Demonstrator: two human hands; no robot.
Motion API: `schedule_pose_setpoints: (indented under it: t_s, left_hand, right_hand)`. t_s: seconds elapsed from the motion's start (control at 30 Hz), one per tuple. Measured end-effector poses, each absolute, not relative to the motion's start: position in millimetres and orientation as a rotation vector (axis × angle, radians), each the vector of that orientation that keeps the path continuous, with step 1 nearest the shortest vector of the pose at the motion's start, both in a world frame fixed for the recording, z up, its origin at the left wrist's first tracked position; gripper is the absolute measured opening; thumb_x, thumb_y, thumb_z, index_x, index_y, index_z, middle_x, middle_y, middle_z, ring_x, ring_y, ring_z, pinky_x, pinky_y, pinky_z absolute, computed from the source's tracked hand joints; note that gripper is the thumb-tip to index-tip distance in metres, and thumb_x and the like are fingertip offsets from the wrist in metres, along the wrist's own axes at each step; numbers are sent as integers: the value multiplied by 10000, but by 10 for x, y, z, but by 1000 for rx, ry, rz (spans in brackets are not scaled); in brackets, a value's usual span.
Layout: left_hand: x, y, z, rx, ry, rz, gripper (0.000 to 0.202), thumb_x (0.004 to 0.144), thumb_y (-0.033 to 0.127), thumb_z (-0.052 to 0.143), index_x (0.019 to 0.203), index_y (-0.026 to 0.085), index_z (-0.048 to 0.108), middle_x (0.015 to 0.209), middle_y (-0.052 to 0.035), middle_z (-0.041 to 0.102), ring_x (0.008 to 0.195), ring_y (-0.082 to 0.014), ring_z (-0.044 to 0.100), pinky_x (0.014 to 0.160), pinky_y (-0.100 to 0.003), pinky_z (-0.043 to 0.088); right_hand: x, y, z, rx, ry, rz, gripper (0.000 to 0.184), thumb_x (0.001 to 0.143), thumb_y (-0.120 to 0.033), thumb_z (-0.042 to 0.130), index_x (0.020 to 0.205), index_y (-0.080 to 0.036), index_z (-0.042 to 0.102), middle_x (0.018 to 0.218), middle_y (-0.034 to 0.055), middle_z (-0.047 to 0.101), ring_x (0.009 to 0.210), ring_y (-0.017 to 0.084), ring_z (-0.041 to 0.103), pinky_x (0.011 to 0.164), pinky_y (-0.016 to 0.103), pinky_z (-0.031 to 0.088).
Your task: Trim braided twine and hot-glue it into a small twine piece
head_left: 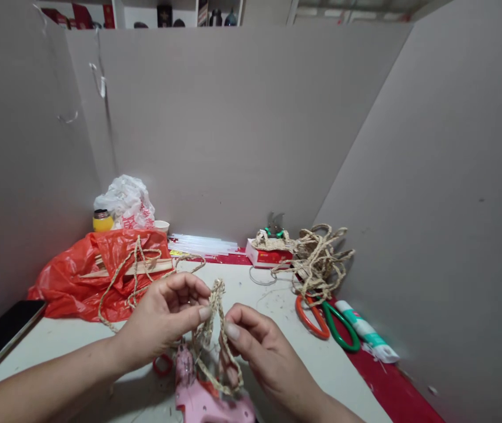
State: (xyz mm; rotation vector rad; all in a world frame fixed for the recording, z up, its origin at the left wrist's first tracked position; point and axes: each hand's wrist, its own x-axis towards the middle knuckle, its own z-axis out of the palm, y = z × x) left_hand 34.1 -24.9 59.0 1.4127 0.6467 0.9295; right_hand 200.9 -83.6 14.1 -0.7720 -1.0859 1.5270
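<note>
A loop of braided straw cord point(217, 289) stands between both hands over the table. My left hand point(169, 311) pinches the cord's left side between thumb and finger, near the top. On the other side, my right hand point(255, 341) has thumb and forefinger closed on the right strand. The loop's lower end hangs over a pink glue gun point(216, 405), whose nozzle end points away from me. Beside the glue gun lies a small red ring point(163, 365), partly in shadow.
A red plastic bag point(70, 276) with straw cord lies left, near a black phone-like slab point(2, 335). At the back are clear glue sticks point(202, 244) and a red-white box point(268, 255). Right are a straw cord heap point(321, 264), orange-and-green-handled scissors point(341, 329) and a white-green roll point(368, 332).
</note>
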Motion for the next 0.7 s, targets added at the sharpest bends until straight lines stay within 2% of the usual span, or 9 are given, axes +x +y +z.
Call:
schedule_pose_setpoints:
  t_s: [0.27,0.47,0.7]
  left_hand:
    - [364,-254,524,1452,647,942,138,742,178,722,842,172,628,713,18,574,647,-82,504,589,-190,419]
    - [372,-256,423,1460,629,915,143,761,168,701,876,163,617,758,16,593,707,-83,530,650,-188,428]
    - [388,-251,383,1393,616,888,151,752,162,713,813,156,575,703,46,555,631,-56,495,579,-162,398]
  right_hand:
    - [2014,-853,124,-822,-1106,1528,298,827,-427,666,755,-185,507,579,-55,517,463,74,436,483,204,349]
    - [2006,-792,95,-850,-1106,1482,331,754,-385,750,727,-179,492,618,-51,492,560,81,407,535,200,327]
    - [2050,-754,132,-936,-1176,1419,376,692,-384,793,682,-185,474,593,-62,473,551,83,400,507,196,311]
